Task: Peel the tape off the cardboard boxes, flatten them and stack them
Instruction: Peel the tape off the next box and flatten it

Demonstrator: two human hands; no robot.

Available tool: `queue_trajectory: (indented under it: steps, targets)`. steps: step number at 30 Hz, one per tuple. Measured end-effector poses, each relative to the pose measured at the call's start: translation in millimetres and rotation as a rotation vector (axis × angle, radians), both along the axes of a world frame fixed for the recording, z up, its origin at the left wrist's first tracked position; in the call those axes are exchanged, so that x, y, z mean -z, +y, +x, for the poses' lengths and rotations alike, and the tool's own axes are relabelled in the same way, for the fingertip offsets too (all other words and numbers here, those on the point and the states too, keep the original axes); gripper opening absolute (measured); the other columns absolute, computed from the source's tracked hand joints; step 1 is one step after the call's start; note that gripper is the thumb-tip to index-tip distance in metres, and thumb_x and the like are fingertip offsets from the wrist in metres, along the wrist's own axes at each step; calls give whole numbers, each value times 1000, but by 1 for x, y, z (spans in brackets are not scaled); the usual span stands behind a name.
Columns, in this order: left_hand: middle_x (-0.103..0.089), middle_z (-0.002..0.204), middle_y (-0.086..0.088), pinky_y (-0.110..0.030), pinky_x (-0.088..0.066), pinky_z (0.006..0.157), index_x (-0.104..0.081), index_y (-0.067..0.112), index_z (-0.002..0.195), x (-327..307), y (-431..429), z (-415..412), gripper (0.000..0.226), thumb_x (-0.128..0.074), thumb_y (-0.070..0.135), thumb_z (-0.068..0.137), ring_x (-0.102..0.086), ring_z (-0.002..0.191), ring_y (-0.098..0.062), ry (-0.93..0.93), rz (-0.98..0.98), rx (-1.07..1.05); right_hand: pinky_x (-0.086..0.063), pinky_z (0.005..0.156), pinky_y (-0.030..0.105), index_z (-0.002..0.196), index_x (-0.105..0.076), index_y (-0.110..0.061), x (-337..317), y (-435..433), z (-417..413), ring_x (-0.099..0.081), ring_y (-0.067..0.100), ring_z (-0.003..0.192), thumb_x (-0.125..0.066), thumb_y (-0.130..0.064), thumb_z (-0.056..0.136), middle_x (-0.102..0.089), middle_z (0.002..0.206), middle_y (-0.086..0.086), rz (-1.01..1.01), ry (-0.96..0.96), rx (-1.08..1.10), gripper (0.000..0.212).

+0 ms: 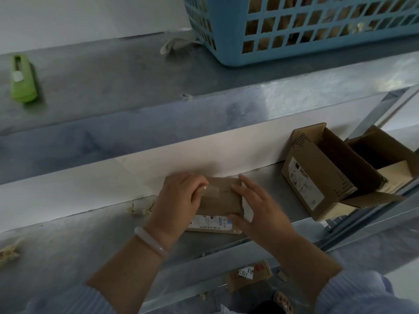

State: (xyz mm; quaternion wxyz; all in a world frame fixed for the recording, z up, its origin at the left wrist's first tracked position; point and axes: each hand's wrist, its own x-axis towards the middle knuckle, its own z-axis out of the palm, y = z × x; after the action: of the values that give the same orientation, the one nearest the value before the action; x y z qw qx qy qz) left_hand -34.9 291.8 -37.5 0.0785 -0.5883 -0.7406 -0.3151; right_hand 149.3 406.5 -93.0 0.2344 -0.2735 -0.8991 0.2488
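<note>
You're peeling tape from a small box, hands close together on it
Your left hand point(179, 198) pinches the lifted end of a clear tape strip point(212, 191) between fingertips and thumb. Your right hand point(260, 209) lies straight-fingered on the right end of the small cardboard box point(217, 203), thumb against its near edge, pinning it to the metal worktop point(68, 245) by the white back panel. The box looks light and thin-walled, so it will likely slide or buckle unless you keep it pinned beside the seam and pull low. The tape is clear and blurred, so how far it runs is hard to tell, and your left hand hides the box's left end. Opened boxes point(317, 175) stand to the right, one partly cut off by a frame rail
</note>
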Motion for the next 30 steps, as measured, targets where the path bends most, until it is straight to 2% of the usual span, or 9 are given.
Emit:
queue_trajectory:
  steps: [6, 8, 10, 13, 15, 18, 23, 26, 30]
  targets:
    - [-67, 81, 14, -34, -47, 69, -74, 28, 83, 3, 5, 7, 19, -70, 14, 72, -54, 82, -17, 296, -173, 7, -48, 102, 45, 126, -62, -27, 6, 0, -5, -42, 18, 137, -79, -21, 77, -48, 145, -3, 105, 70, -47, 52]
    - [-67, 80, 13, -33, -50, 69, -76, 26, 83, 2, 6, 9, 10, -68, 22, 76, -57, 78, -13, 153, -221, 63, -49, 100, 47, 125, -63, -26, 7, 1, -6, -42, 18, 137, -79, -22, 78, -48, 145, -2, 112, 62, -47, 51]
    - [-68, 82, 9, -32, -51, 73, -76, 20, 88, -5, 7, 8, 22, -60, 34, 85, -60, 78, -8, -87, -275, 119, -50, 100, 47, 125, -63, -26, 8, 1, -5, -42, 18, 138, -78, -23, 78, -49, 145, -3, 112, 60, -45, 49]
    - [-69, 107, 12, -21, -48, 91, -69, 22, 117, -14, 2, -4, 28, -60, 18, 91, -62, 98, 1, -343, -360, 123, -48, 102, 45, 125, -63, -27, 7, 0, -6, -41, 17, 138, -76, -26, 78, -49, 144, -4, 126, 46, -44, 49]
    - [-65, 108, 17, -18, -49, 90, -66, 26, 120, -15, -3, -11, 37, -68, 11, 86, -62, 94, 4, -396, -338, 98, -46, 104, 42, 122, -65, -26, 5, 0, -6, -41, 16, 138, -77, -26, 76, -52, 141, -4, 151, 47, -43, 48]
    - [-54, 104, 13, -8, -41, 79, -63, 28, 122, -11, -3, -12, 43, -75, 28, 80, -56, 86, -1, -328, -318, -28, -43, 104, 36, 119, -68, -24, 5, 1, -8, -40, 13, 138, -78, -25, 74, -56, 136, -6, 159, 69, -51, 46]
    - [-62, 83, 16, -26, -48, 76, -70, 31, 88, -1, 5, 8, 18, -68, 48, 80, -56, 81, -1, -262, -274, -69, -45, 104, 36, 119, -68, -24, 8, 2, -8, -40, 11, 138, -78, -25, 74, -57, 136, -8, 158, 83, -67, 46]
    - [-63, 76, 14, -19, -47, 66, -65, 28, 81, -6, 9, 14, 15, -67, 42, 85, -58, 73, 0, -425, -225, -191, -48, 102, 39, 118, -69, -24, 8, 2, -8, -42, 12, 137, -78, -26, 75, -57, 135, -8, 166, 90, -59, 44]
    - [-60, 71, 8, -22, -47, 61, -59, 18, 75, -5, 5, -4, 14, -70, 20, 83, -56, 67, -8, -334, -84, -248, -47, 102, 37, 115, -70, -21, 9, 1, -7, -45, 13, 135, -68, -35, 77, -60, 133, -6, 190, 128, -50, 41]
